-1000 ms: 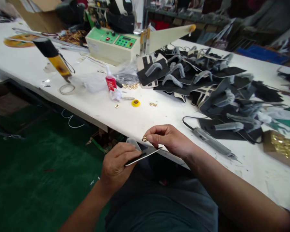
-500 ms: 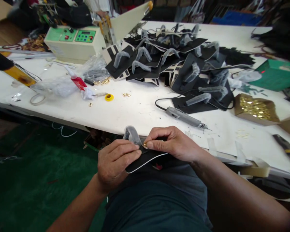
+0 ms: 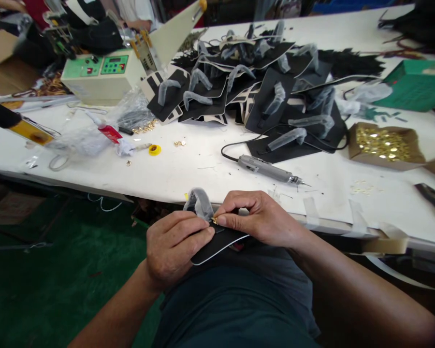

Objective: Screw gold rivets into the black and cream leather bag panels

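My left hand (image 3: 181,244) is closed on a black flat panel (image 3: 219,246) with a pale edge, held at the table's front edge above my lap. A handle wrapped in clear plastic (image 3: 200,203) rises from the panel's far side, just beyond my left fingers. Between thumb and forefinger my right hand (image 3: 253,215) pinches a small gold metal fitting (image 3: 214,221) against the panel, right by the left fingertips. The fitting's exact shape is partly hidden by the fingers.
On the white table (image 3: 188,169) lie a grey pen-shaped power tool (image 3: 266,169) with a cord, a pile of similar black panels (image 3: 203,96), a box of gold pieces (image 3: 384,145), a yellow tape roll (image 3: 154,150) and a red-labelled tube (image 3: 109,133). A control-panel machine (image 3: 101,77) stands back left.
The camera view has shifted slightly, so the table items appear a little lower or further left. Both hands keep nearly the same hold, with the gold fitting still pinched at the panel.
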Demonstrator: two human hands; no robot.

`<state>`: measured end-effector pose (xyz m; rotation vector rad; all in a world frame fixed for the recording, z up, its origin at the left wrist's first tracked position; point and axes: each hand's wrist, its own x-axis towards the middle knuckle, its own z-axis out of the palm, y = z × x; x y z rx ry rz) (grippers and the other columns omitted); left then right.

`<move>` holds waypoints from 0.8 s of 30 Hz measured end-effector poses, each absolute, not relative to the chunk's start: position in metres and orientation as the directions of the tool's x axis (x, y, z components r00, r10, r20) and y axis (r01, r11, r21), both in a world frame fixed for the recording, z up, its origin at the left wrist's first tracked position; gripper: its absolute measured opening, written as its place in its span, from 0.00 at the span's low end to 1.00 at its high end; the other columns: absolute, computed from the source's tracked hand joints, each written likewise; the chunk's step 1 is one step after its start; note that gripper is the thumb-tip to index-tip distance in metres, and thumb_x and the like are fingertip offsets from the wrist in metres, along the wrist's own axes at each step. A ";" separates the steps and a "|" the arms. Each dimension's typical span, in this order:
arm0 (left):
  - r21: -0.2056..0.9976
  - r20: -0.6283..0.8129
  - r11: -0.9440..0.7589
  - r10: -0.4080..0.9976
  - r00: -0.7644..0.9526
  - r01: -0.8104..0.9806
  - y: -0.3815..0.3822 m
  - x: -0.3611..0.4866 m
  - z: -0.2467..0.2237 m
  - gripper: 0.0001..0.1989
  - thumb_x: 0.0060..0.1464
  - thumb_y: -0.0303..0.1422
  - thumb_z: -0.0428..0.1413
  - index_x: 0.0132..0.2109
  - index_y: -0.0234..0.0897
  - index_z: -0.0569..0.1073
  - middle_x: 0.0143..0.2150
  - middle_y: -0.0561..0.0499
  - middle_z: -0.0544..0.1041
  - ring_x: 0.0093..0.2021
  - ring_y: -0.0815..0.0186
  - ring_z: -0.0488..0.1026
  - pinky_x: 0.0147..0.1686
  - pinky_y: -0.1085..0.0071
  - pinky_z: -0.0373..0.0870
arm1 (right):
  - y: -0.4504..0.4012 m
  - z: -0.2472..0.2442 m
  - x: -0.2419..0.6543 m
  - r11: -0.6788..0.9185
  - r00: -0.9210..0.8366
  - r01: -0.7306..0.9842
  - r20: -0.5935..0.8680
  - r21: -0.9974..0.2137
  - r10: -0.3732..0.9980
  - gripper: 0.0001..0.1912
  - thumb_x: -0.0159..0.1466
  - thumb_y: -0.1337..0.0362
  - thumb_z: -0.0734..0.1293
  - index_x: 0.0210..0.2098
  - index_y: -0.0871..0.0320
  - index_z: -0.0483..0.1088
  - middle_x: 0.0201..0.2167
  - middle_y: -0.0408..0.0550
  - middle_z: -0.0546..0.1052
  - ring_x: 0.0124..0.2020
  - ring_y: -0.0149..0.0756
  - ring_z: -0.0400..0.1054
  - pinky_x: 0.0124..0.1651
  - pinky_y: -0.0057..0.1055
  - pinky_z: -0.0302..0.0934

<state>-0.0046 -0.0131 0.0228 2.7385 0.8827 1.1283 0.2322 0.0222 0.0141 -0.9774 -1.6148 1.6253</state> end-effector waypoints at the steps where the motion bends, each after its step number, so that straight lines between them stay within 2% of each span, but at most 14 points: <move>1: 0.253 0.630 -0.835 0.526 0.572 0.489 -0.014 -0.004 0.022 0.08 0.62 0.24 0.62 0.46 0.39 0.80 0.40 0.48 0.85 0.43 0.61 0.82 0.42 0.64 0.83 | 0.022 0.013 0.234 -0.019 -0.533 0.089 -0.064 -0.996 0.844 0.07 0.66 0.59 0.74 0.37 0.56 0.83 0.35 0.44 0.80 0.35 0.32 0.73 0.41 0.29 0.66; 7: 0.261 0.626 -0.834 0.530 0.572 0.486 -0.016 -0.001 0.016 0.10 0.59 0.22 0.63 0.47 0.37 0.80 0.40 0.46 0.85 0.42 0.59 0.82 0.42 0.63 0.83 | 0.023 0.010 0.240 0.014 -0.575 0.161 -0.082 -0.987 0.814 0.08 0.67 0.59 0.73 0.37 0.55 0.83 0.34 0.44 0.80 0.36 0.33 0.73 0.41 0.30 0.65; 11: 0.294 0.625 -0.820 0.554 0.550 0.491 -0.018 -0.002 0.012 0.10 0.60 0.24 0.63 0.47 0.39 0.80 0.41 0.47 0.85 0.43 0.60 0.82 0.42 0.63 0.83 | 0.021 0.010 0.238 0.024 -0.587 0.175 -0.084 -0.984 0.805 0.08 0.67 0.58 0.72 0.37 0.54 0.83 0.33 0.43 0.80 0.35 0.34 0.73 0.39 0.29 0.65; 18: 0.402 0.609 -0.780 0.619 0.496 0.480 -0.019 0.000 0.009 0.12 0.59 0.22 0.64 0.49 0.37 0.79 0.50 0.41 0.85 0.49 0.57 0.84 0.47 0.60 0.84 | 0.017 0.020 0.234 0.115 -0.575 0.234 -0.043 -0.965 0.817 0.08 0.69 0.65 0.69 0.37 0.53 0.83 0.33 0.42 0.81 0.35 0.31 0.74 0.41 0.29 0.64; 24: 0.466 0.606 -0.759 0.648 0.461 0.454 -0.016 0.000 0.005 0.14 0.57 0.19 0.64 0.49 0.36 0.79 0.47 0.42 0.86 0.48 0.58 0.84 0.48 0.61 0.83 | 0.018 0.022 0.241 0.140 -0.609 0.264 -0.052 -0.954 0.792 0.12 0.68 0.64 0.68 0.47 0.52 0.83 0.38 0.45 0.82 0.39 0.35 0.74 0.44 0.32 0.65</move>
